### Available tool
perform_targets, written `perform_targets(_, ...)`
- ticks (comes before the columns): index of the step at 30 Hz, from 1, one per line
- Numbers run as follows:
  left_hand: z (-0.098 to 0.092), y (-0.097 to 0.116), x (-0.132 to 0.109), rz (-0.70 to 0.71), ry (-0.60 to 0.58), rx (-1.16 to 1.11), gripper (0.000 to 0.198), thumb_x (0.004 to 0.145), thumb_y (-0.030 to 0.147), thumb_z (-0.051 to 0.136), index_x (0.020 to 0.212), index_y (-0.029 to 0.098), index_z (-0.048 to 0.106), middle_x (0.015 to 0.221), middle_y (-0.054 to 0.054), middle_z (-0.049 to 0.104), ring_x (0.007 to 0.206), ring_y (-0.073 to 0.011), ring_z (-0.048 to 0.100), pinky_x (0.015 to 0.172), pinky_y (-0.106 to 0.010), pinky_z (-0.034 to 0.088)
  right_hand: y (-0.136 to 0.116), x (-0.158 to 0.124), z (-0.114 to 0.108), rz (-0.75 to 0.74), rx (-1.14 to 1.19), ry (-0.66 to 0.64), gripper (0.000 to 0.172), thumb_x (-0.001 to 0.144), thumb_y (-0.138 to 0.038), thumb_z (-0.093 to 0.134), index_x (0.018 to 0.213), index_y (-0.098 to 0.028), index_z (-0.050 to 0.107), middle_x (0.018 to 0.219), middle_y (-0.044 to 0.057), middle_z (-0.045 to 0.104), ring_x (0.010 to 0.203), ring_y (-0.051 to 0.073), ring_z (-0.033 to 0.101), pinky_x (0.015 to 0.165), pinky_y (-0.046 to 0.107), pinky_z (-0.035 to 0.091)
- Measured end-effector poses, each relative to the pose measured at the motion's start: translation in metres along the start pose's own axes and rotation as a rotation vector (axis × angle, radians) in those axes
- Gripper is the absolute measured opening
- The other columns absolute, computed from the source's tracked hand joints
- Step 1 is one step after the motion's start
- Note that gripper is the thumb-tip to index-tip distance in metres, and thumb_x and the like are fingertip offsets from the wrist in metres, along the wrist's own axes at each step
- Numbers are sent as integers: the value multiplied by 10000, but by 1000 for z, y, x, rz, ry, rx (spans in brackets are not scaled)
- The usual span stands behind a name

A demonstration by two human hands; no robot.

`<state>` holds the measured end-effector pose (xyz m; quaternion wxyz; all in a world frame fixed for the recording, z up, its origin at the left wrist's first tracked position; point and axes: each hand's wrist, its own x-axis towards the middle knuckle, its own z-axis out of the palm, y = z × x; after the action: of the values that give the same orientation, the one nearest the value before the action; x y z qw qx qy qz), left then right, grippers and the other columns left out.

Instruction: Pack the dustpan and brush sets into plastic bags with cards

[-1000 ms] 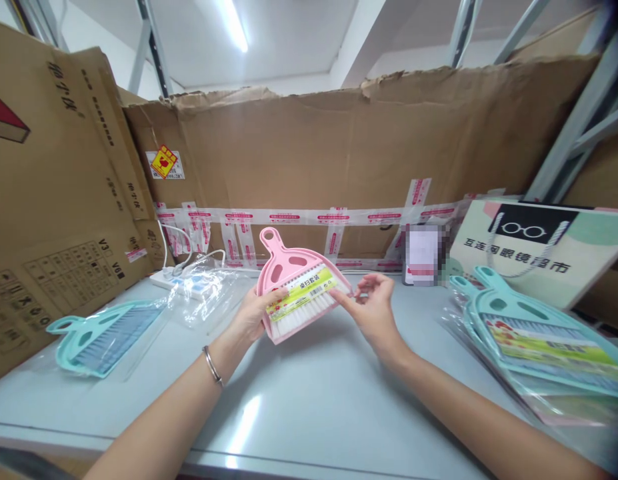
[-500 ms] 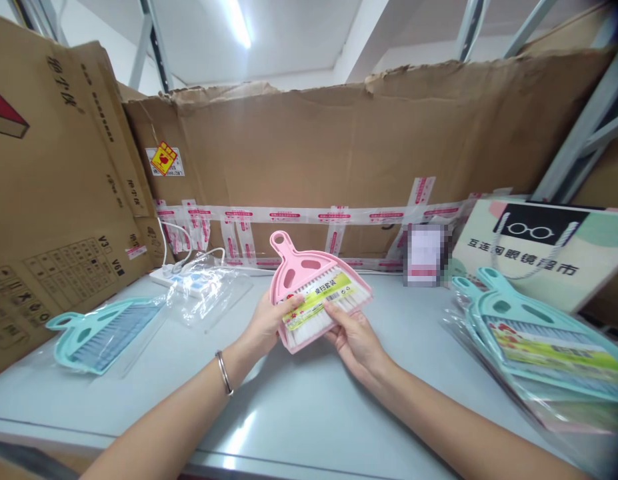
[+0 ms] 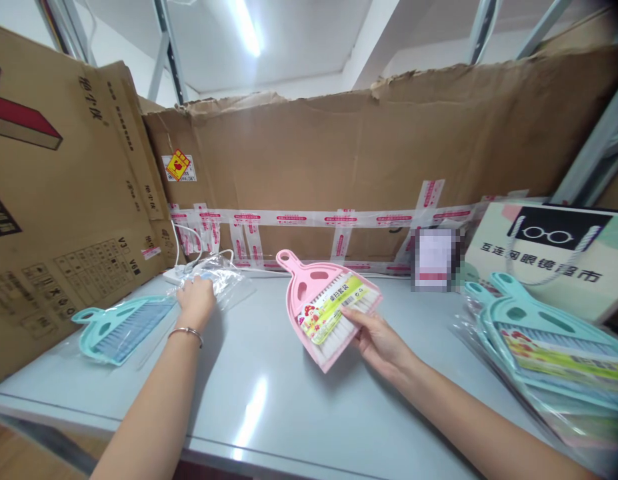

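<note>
While my right hand [image 3: 383,347] keeps up its end of the show, pinching the pink dustpan [image 3: 311,285] by its lower right side, I've got the thing in full view, off the table [image 3: 299,420] and near the middle of my feed. The thumb presses in front, against the white bristles of the nested brush [image 3: 339,330], the other fingers tuck behind the pan, and the handle tips up and to the left. The yellow-green label [image 3: 325,312] faces me. Over on the other side, my left hand [image 3: 196,300], a metal bangle [image 3: 189,331] at its wrist, is out at the crumpled clear plastic bag [image 3: 233,283], right by the white power strip [image 3: 175,273]; its fingers curl away from me, so I can't tell whether they grip the film. Just beside that arm, a teal dustpan set [image 3: 123,330] lies in clear wrapping. Far right, I see a stack of teal sets [image 3: 553,350], also in plastic, in front of the glasses-print bag [image 3: 543,257]. Behind it all, a tall cardboard panel [image 3: 299,160] spans the back.
</note>
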<state>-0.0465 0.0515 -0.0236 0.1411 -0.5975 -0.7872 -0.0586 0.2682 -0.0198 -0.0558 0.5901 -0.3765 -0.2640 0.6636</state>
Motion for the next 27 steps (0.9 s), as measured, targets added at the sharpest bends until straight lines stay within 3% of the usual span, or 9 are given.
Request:
perform_targets(4,-8,11,-3,56,32,-23,262,759,112,417,848,109,663,921,-191,646,874,-321,608,667,-380,450,4,-6,2,55,-115,-82,228,653,-152,692,874,-145,636,876,69,725,775,196,682,655,278,552)
perform_targets(11,-27,64,-34,389,180,-38,268,860,163,356,905,170,620,955,-99,632,919,-244,584,736,-330,422,7,-12,3,101,-244,-114,291,676,-183,669,963,-137,639,948,82,716,809,191,678,698,284,542)
perform_targets(19,-25,72,-41,502,326,-201,252,890,186,372,858,151,620,877,-91,620,839,-214,576,725,-314,421,6,-9,0,87,-313,-76,262,672,-189,668,927,-131,650,873,77,725,797,207,679,703,310,543)
perform_targets(27,-24,103,-68,858,458,-384,266,910,220,376,784,150,600,759,-59,587,700,-171,532,642,-287,431,11,-15,9,105,-224,-130,269,656,-194,692,914,-130,652,850,71,726,745,188,682,665,279,546)
